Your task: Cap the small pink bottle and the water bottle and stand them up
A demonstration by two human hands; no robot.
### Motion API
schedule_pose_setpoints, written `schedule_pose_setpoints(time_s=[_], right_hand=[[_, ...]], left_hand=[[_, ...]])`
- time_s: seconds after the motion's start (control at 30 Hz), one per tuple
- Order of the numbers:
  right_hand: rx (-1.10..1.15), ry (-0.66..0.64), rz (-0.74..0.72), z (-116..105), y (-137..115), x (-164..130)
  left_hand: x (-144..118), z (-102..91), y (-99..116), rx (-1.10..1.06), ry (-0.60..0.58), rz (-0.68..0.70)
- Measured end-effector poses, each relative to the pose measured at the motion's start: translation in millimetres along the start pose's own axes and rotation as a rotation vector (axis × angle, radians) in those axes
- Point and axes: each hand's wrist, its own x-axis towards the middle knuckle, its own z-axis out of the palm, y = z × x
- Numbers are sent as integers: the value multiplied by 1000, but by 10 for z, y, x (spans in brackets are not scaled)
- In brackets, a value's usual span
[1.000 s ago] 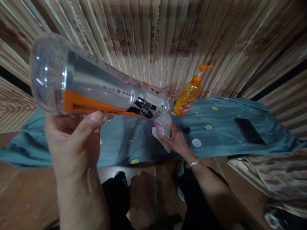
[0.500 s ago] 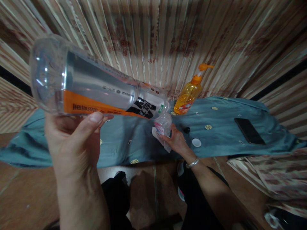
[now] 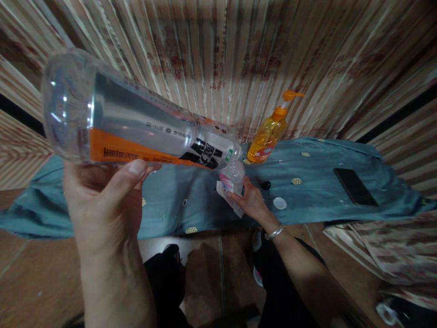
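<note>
My left hand (image 3: 102, 200) grips a big clear plastic bottle (image 3: 136, 127) with an orange, silver and black label. The bottle is tipped almost flat, its base toward me and its mouth down over a small clear bottle (image 3: 233, 176). My right hand (image 3: 251, 200) holds that small bottle upright on the blue cloth (image 3: 317, 182), with a white tissue or wrapper under the fingers. A silver bangle sits on my right wrist.
An orange pump bottle (image 3: 268, 134) stands on the blue cloth just behind the small bottle. A white cap (image 3: 279, 203) and a small black cap (image 3: 266, 185) lie right of my right hand. A black phone (image 3: 355, 187) lies farther right. Striped curtain hangs behind.
</note>
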Motion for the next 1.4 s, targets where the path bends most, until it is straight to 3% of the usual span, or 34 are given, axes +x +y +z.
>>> schedule_pose_setpoints(time_s=[1.4], right_hand=[[-6, -3, 6, 13, 18, 5]], left_hand=[[4, -19, -7, 60, -9, 2]])
